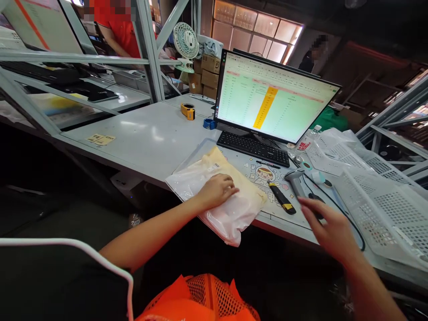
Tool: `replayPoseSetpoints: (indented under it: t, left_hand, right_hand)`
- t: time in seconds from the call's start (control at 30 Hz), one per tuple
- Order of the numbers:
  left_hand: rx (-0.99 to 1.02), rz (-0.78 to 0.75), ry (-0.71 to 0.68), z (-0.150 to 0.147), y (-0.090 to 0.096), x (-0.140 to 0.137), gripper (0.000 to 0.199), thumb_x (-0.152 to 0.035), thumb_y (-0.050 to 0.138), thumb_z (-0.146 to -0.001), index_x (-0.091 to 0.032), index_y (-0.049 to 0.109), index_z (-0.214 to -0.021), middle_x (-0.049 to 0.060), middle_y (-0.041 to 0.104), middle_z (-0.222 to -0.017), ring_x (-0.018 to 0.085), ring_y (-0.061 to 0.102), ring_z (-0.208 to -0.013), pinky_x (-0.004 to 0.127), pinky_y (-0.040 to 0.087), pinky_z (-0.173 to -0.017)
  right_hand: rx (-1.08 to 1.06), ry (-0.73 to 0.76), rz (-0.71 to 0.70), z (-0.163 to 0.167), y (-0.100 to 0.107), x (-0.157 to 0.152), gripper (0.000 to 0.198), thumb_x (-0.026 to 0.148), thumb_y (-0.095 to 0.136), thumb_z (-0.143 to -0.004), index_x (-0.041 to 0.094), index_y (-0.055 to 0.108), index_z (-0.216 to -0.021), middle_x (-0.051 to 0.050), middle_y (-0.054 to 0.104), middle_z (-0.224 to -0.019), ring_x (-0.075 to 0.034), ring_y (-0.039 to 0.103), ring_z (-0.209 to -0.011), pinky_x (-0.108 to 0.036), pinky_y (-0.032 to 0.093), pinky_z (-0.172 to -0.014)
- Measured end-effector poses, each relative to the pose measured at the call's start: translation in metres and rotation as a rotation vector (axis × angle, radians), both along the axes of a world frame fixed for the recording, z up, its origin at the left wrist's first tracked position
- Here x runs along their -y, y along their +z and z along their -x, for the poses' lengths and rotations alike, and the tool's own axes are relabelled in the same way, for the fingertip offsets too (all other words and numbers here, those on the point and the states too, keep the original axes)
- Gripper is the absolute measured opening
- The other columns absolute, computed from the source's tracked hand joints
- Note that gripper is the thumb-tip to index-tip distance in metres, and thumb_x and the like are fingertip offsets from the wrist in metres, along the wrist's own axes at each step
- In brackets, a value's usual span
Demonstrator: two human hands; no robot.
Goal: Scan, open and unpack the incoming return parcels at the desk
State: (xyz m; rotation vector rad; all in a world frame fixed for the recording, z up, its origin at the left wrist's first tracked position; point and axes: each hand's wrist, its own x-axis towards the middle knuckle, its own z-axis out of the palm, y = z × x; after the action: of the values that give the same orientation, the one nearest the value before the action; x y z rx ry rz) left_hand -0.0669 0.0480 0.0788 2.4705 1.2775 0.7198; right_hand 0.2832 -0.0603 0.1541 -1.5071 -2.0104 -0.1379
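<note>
A clear plastic bag with pale yellow and white contents (239, 211) lies on the desk and overhangs the front edge. A small barcode label shows near its top. My left hand (217, 191) rests on top of the bag, its fingers loosely bent and apart. To the right, my right hand (329, 225) is in the air above the desk edge with thumb and fingers apart, holding nothing. Just beyond its fingertips lies a grey handheld barcode scanner (294, 180) with a black cable. Between the bag and the scanner is a black and yellow utility knife (281, 197).
A monitor (267, 98) showing a spreadsheet stands behind a black keyboard (252, 148). White perforated plastic baskets (377, 209) line the right side. Farther left sit a yellow tape roll (188, 110), a blue tape roll (209, 124) and paper labels (101, 139). Two other people are in the background.
</note>
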Motion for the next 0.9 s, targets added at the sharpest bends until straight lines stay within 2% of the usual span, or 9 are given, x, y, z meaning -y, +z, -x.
replayPoseSetpoints:
  t: [0.07,0.13,0.27,0.4,0.57,0.67,0.73,0.8,0.9]
  left_hand:
    - [0.057,-0.058,0.271,-0.013,-0.001,-0.002,0.042,-0.043,0.045,-0.11,-0.016,0.074,-0.125,0.017,0.067,-0.139,0.034,0.058,-0.134,0.049,0.044,-0.118]
    - [0.003,-0.055,0.426,-0.021,-0.007,-0.004,0.057,-0.049,0.057,-0.104,-0.012,0.062,-0.147,0.023,0.053,-0.157,0.04,0.046,-0.147,0.054,0.036,-0.124]
    - [-0.167,0.117,0.235,-0.007,-0.018,-0.013,0.083,-0.065,0.061,-0.098,-0.023,0.043,-0.166,0.016,0.018,-0.18,0.046,0.013,-0.166,0.069,0.007,-0.132]
    - [-0.224,0.323,0.0,0.035,-0.012,-0.049,0.114,-0.078,0.07,-0.081,-0.032,0.023,-0.174,0.011,0.009,-0.182,0.046,0.005,-0.167,0.075,0.007,-0.129]
    - [-0.226,0.403,0.077,0.048,-0.006,-0.095,0.093,-0.081,0.034,-0.098,-0.023,0.035,-0.17,0.018,0.022,-0.178,0.04,0.011,-0.168,0.077,-0.002,-0.127]
    - [-0.242,0.354,0.067,0.034,-0.01,-0.101,0.091,-0.081,0.045,-0.094,-0.025,0.043,-0.166,0.016,0.022,-0.178,0.041,0.01,-0.168,0.078,-0.005,-0.126]
    - [-0.251,0.345,0.01,0.025,-0.012,-0.099,0.095,-0.08,0.053,-0.091,-0.024,0.04,-0.168,0.016,0.023,-0.178,0.038,0.013,-0.168,0.073,-0.003,-0.129]
    - [-0.254,0.343,-0.047,0.019,-0.013,-0.095,0.1,-0.079,0.056,-0.089,-0.022,0.036,-0.17,0.015,0.022,-0.178,0.036,0.014,-0.168,0.068,-0.001,-0.132]
    - [-0.254,0.338,-0.098,0.008,-0.012,-0.091,0.107,-0.079,0.06,-0.086,-0.019,0.033,-0.171,0.015,0.021,-0.179,0.034,0.015,-0.168,0.062,0.0,-0.135]
  right_hand:
    - [0.007,-0.058,0.05,0.019,-0.007,-0.048,0.034,0.041,0.057,-0.101,0.02,0.078,-0.119,-0.012,0.08,-0.114,-0.028,0.076,-0.096,-0.045,0.061,-0.095]
    - [-0.006,-0.181,0.116,0.042,-0.015,-0.097,0.034,0.031,0.056,-0.099,0.013,0.077,-0.119,-0.016,0.079,-0.116,-0.029,0.076,-0.097,-0.047,0.06,-0.098]
    - [-0.064,0.018,0.275,0.092,-0.034,-0.145,0.036,0.024,0.055,-0.1,0.011,0.075,-0.127,-0.018,0.075,-0.133,-0.027,0.073,-0.119,-0.043,0.055,-0.11]
    - [0.082,0.355,0.485,0.135,-0.063,-0.12,0.054,0.032,0.052,-0.106,0.01,0.06,-0.155,-0.019,0.044,-0.169,-0.03,0.043,-0.158,-0.047,0.034,-0.131]
    - [0.199,0.265,0.606,0.16,-0.102,-0.054,0.067,0.041,0.042,-0.11,0.018,0.035,-0.172,-0.011,0.016,-0.179,-0.038,0.013,-0.167,-0.065,0.012,-0.135]
    - [0.175,0.319,0.575,0.143,-0.11,-0.031,0.074,0.044,0.06,-0.102,0.022,0.04,-0.17,-0.009,0.019,-0.179,-0.037,0.015,-0.167,-0.064,0.014,-0.136]
    - [0.088,0.28,0.498,0.113,-0.101,-0.035,0.063,0.042,0.061,-0.1,0.022,0.056,-0.16,-0.011,0.039,-0.173,-0.035,0.036,-0.161,-0.058,0.029,-0.133]
    - [-0.019,0.054,0.362,0.071,-0.082,-0.054,0.05,0.04,0.052,-0.104,0.017,0.067,-0.146,-0.017,0.062,-0.154,-0.033,0.059,-0.144,-0.053,0.045,-0.124]
    - [0.017,-0.43,0.241,0.009,-0.052,-0.092,0.054,0.039,0.05,-0.105,0.008,0.062,-0.147,-0.024,0.066,-0.143,-0.039,0.064,-0.133,-0.053,0.051,-0.114]
